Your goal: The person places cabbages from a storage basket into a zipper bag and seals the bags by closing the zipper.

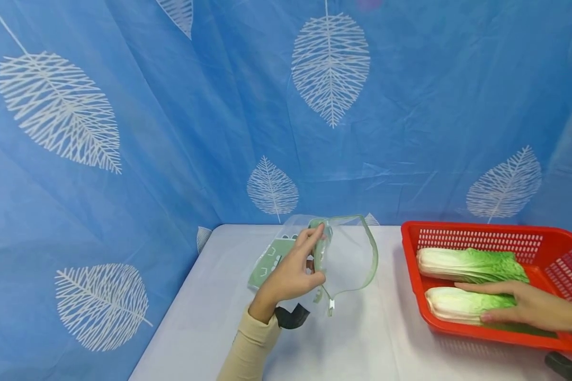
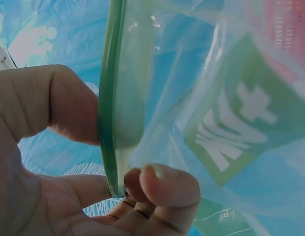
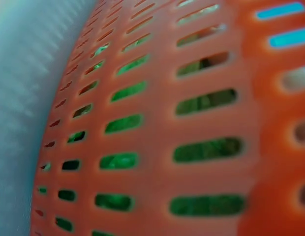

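Note:
My left hand (image 1: 291, 272) grips a clear plastic zip bag (image 1: 350, 254) by its green-edged mouth, which gapes toward the right. In the left wrist view, the thumb and curled fingers (image 2: 169, 187) lie about the green rim (image 2: 108, 93), and a green printed patch (image 2: 231, 123) shows on the clear film. My right hand (image 1: 529, 307) rests over the nearer napa cabbage (image 1: 450, 304) in the red basket (image 1: 417, 301), fingers stretched along its top. A second napa cabbage (image 1: 467, 264) lies behind it, green end to the right. The right wrist view shows only slotted basket wall (image 3: 157, 123).
The basket stands on the right side of a white-covered table (image 1: 362, 338). A blue cloth (image 1: 410, 106) with white leaf prints hangs behind and to the left. The bag's white zip slider (image 1: 331, 304) hangs at the near corner of its mouth.

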Demonstrator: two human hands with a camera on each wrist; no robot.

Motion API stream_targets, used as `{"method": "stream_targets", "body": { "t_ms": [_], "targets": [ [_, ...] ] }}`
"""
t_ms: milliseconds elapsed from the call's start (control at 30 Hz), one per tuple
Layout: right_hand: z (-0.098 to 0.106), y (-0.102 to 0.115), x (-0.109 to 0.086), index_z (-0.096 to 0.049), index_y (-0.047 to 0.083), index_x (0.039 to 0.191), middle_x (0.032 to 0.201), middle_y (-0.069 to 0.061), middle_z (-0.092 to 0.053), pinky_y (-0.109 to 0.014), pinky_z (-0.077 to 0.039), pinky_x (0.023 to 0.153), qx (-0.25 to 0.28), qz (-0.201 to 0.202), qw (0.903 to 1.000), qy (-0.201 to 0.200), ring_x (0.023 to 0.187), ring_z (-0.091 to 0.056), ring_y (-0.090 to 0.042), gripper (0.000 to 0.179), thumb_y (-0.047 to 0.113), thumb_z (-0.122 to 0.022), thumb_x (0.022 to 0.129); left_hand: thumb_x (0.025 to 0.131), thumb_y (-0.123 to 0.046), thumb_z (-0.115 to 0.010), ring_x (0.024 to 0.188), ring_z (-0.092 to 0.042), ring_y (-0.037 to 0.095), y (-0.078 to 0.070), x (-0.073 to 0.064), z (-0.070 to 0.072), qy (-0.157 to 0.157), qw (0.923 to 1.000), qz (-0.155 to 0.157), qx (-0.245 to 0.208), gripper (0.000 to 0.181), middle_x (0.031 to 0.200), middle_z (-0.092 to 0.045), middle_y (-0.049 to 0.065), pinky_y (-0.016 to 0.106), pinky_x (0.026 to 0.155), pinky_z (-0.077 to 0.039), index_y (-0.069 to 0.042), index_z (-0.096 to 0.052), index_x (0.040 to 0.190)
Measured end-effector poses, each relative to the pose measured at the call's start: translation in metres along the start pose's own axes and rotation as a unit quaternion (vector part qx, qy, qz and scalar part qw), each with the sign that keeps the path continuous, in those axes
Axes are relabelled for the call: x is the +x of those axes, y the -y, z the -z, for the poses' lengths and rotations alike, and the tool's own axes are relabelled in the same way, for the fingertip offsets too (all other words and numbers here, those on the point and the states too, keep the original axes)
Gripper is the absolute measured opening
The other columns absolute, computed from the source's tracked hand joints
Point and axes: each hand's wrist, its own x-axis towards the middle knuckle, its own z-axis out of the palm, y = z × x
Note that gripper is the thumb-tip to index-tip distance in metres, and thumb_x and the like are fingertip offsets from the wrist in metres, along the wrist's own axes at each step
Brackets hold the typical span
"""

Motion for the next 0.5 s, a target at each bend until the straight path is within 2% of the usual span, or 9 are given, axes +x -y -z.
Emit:
{"method": "stream_targets", "body": {
  "t_ms": [167, 267, 367, 433, 500],
  "targets": [
    [0.002, 0.003, -0.003, -0.054, 0.016, 0.151, 0.138, 0.033, -0.048, -0.023, -0.050, 0.067, -0.007, 0.006, 0.9992, -0.038, 0.113, -0.045, 0.017, 0.057, 0.014, -0.070, 0.096, 0.086, -0.006, -0.054, 0.094, -0.044, 0.019, 0.001, 0.001, 0.000, 0.005, 1.0000, 0.003, 0.000, 0.092, 0.156, -0.028, 0.006, 0.034, 0.075, -0.049, -0.021, -0.011, 0.166],
    [0.003, 0.008, -0.002, -0.054, 0.016, 0.151, 0.139, 0.033, -0.047, -0.024, -0.051, 0.068, -0.016, -0.001, 0.9977, -0.066, 0.116, -0.041, 0.019, 0.058, 0.016, -0.072, 0.095, 0.085, -0.004, -0.053, 0.094, -0.044, 0.020, 0.002, 0.000, 0.001, 0.001, 1.0000, 0.006, -0.006, 0.092, 0.156, -0.028, 0.007, 0.042, 0.076, -0.049, -0.020, -0.012, 0.166],
    [0.004, 0.015, -0.002, -0.055, 0.017, 0.150, 0.139, 0.033, -0.046, -0.024, -0.054, 0.073, -0.021, -0.017, 0.9961, -0.084, 0.120, -0.035, 0.023, 0.059, 0.019, -0.073, 0.094, 0.084, -0.004, -0.053, 0.094, -0.044, 0.020, 0.003, 0.000, 0.000, 0.000, 0.9999, 0.007, -0.007, 0.093, 0.156, -0.029, 0.006, 0.044, 0.076, -0.049, -0.020, -0.013, 0.166],
    [0.004, 0.020, -0.003, -0.054, 0.018, 0.151, 0.137, 0.035, -0.046, -0.024, -0.052, 0.070, -0.017, -0.031, 0.9951, -0.093, 0.116, -0.035, 0.023, 0.061, 0.021, -0.074, 0.094, 0.084, -0.004, -0.053, 0.094, -0.045, 0.020, 0.004, 0.001, -0.001, 0.004, 1.0000, 0.006, -0.001, 0.093, 0.156, -0.029, 0.006, 0.042, 0.076, -0.050, -0.019, -0.013, 0.166],
    [0.004, 0.026, -0.004, -0.054, 0.019, 0.152, 0.116, 0.035, -0.056, -0.023, -0.049, 0.062, -0.022, -0.043, 0.9933, -0.105, 0.095, -0.043, 0.021, 0.062, 0.022, -0.075, 0.093, 0.084, -0.004, -0.054, 0.095, -0.045, 0.020, 0.005, 0.003, -0.003, 0.008, 0.9999, 0.005, 0.005, 0.093, 0.155, -0.030, 0.004, 0.040, 0.077, -0.051, -0.019, -0.013, 0.166]
  ]
}}
